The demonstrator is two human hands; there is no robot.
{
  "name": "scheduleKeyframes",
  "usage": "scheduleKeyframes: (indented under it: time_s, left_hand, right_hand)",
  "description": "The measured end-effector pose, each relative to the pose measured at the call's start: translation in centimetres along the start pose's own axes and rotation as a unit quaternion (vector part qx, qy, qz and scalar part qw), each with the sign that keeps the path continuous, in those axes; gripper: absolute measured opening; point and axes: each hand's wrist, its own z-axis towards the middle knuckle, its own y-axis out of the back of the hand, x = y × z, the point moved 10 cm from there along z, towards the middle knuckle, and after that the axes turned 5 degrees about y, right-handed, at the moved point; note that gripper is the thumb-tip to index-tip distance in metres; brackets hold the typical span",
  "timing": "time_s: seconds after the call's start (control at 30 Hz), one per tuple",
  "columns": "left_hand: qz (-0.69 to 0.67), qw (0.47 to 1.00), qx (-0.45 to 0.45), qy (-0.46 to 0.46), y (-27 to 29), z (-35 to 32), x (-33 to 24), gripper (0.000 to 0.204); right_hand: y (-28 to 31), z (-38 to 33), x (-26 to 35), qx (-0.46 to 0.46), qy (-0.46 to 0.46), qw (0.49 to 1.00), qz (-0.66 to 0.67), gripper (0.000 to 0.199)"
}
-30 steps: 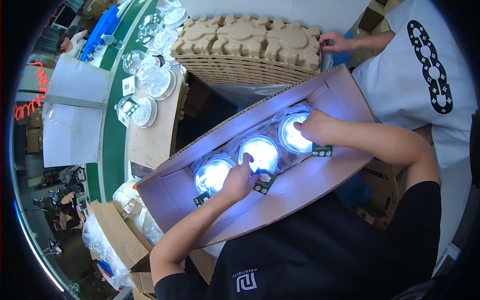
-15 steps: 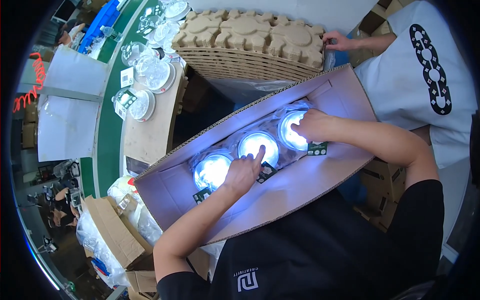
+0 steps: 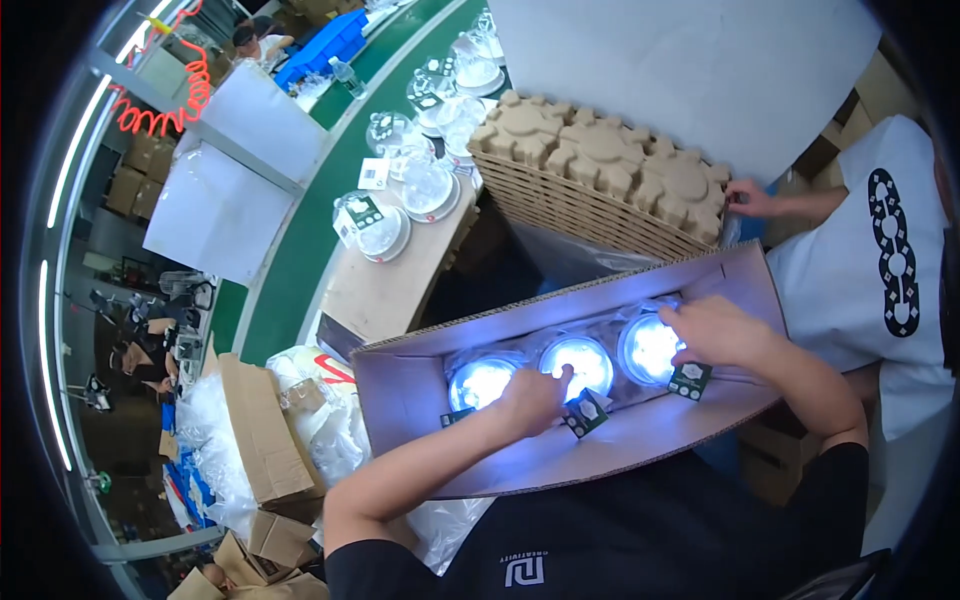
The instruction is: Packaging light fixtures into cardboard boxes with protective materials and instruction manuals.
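Three round clear lights, glowing bright white, lie in a row in an open cardboard box (image 3: 400, 400) in front of me. They are the left light (image 3: 483, 383), the middle light (image 3: 585, 362) and the right light (image 3: 645, 352). Dark green tags (image 3: 586, 413) hang from them. My left hand (image 3: 532, 402) reaches over the box's near side, its index finger stretched onto the middle light and the other fingers curled. At the upper right edge of the right light, my right hand (image 3: 718, 330) has its fingertips and thumb apart, touching the rim without visibly gripping it.
Beyond the box stand stacked brown moulded-pulp trays (image 3: 600, 185), with another person's hand (image 3: 750, 198) at their right end. Several unlit clear lights (image 3: 383, 235) rest on a wooden board (image 3: 375, 295) beside the green bench (image 3: 320, 215). A flattened carton (image 3: 258, 430) and plastic bags lie at left.
The view has swung, so the box and surroundings sit lower and farther right. My left index finger remains at the middle light; my right hand has drawn back toward the right light's edge.
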Motion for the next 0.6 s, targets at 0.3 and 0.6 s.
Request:
scheduleKeyframes:
  time_s: [0.3, 0.6]
  left_hand:
    - [-0.286, 0.863, -0.375, 0.183, 13.6, -19.2, 11.6, 0.044]
    - [-0.351, 0.766, -0.425, 0.331, 1.3, -24.3, 16.8, 0.058]
  right_hand:
    - [8.0, -12.6, -7.2, -0.423, -0.147, 0.889, 0.093, 0.052]
    - [-1.8, -10.5, -14.4, -0.365, -0.22, 0.811, 0.4, 0.056]
